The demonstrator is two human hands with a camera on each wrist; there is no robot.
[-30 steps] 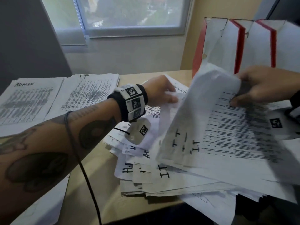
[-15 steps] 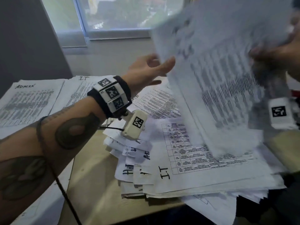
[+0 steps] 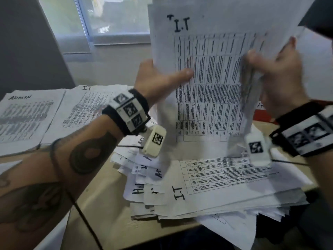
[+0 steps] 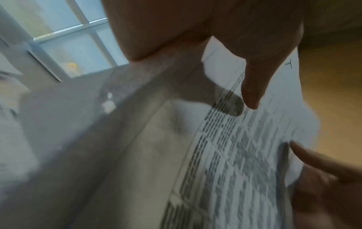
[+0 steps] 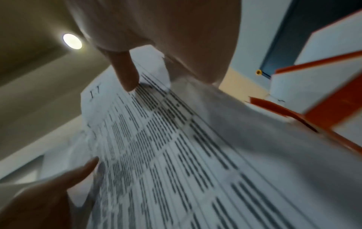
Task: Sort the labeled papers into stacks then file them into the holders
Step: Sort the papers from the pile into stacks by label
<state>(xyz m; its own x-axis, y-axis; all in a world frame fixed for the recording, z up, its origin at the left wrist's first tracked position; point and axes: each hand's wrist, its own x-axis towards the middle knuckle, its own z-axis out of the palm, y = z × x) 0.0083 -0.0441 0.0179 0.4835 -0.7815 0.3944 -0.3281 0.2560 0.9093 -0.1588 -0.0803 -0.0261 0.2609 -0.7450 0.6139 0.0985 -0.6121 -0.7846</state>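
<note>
- Here, at the centre of the head view, I hold a sheaf of papers marked "I.T" [image 3: 207, 73] upright above the desk [image 3: 100, 199], its handwritten label near the top edge of the frame.
- My left hand [image 3: 158, 82] takes the sheaf's left edge: the thumb lies flat across the printed table on the front sheet, the fingers go behind the paper, so the sheets are pinched between them.
- My right hand [image 3: 277, 74] grips the right edge, thumb on the front and fingers curled round behind; blur hides the fingertips.
- In the left wrist view, my thumb [image 4: 252, 86] presses on the printed rows, and the tip of my other thumb shows at the lower right of that frame.
- In the right wrist view, the thumb [image 5: 125, 72] rests just beside the "IT" mark at the sheet's corner.
- Below the sheaf, lower centre to lower right of the head view, lies the unsorted pile [image 3: 216, 192], fanned out, with "IT" and "H" labels showing on its corners; some sheets hang over the desk's near edge.
- At the middle left of the head view, two sorted stacks lie side by side: the "ADMIN" stack [image 3: 25, 116] and, touching its right edge, the "IT" stack [image 3: 86, 109].
- The red-and-white holders [image 5: 321, 86] stand at the right of the right wrist view, behind the sheaf.
- A window [image 3: 111, 20] fills the upper left of the head view.
</note>
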